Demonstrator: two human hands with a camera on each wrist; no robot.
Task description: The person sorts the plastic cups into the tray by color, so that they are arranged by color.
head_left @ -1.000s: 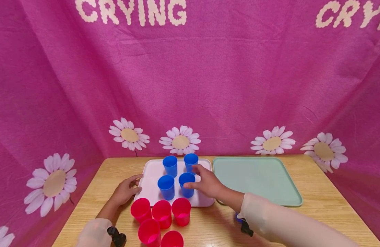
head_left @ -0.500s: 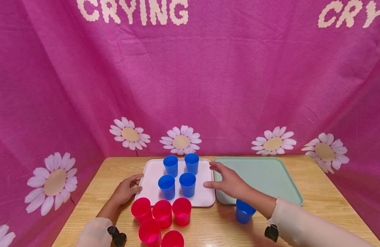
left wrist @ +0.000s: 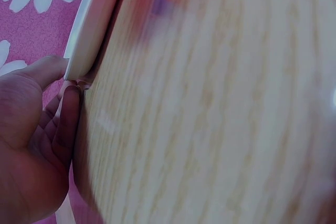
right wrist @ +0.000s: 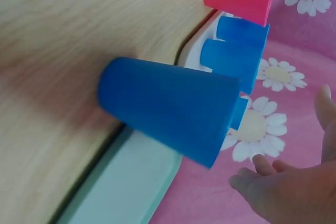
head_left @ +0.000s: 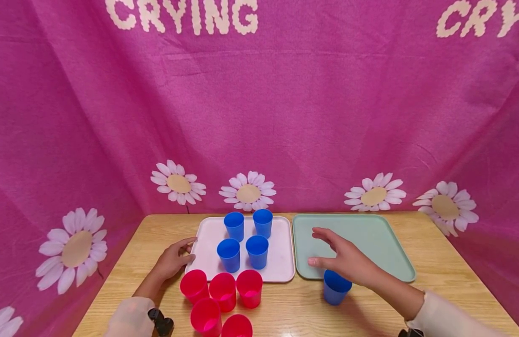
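Backdrop cloth (head_left: 259, 107): magenta, printed with daisies and cream lettering; the lettering is cut off at the top and right edges of the head view.

Tabletop (head_left: 445, 281): pale wood grain; its near edge is cut off by the frame, and it is seen blurred in the left wrist view.

Green tray (head_left: 369, 234): laid flat at the right of the tabletop; its near left part is covered by the right hand, and only a strip of it is seen in the right wrist view.

White tray (head_left: 280, 262): laid just beside the green tray on its left. Four blue cups (head_left: 244, 238) are carried upright on it in two rows.

Red cups (head_left: 221, 299): five, upright on the tabletop just in front of the white tray; the nearest two are cut off at the bottom edge.

Right hand (head_left: 344, 260): held over the near left corner of the green tray, grip released, fingers spread and nothing grasped. Only the fingertips are shown in the right wrist view.

Left hand (head_left: 173, 260): rested at the left rim of the white tray, fingers lightly curled against that rim.

Single blue cup (head_left: 335, 289): stood upright on the tabletop, just in front of the green tray and directly below the right hand; its far rim is hidden by that hand, and contact cannot be told.
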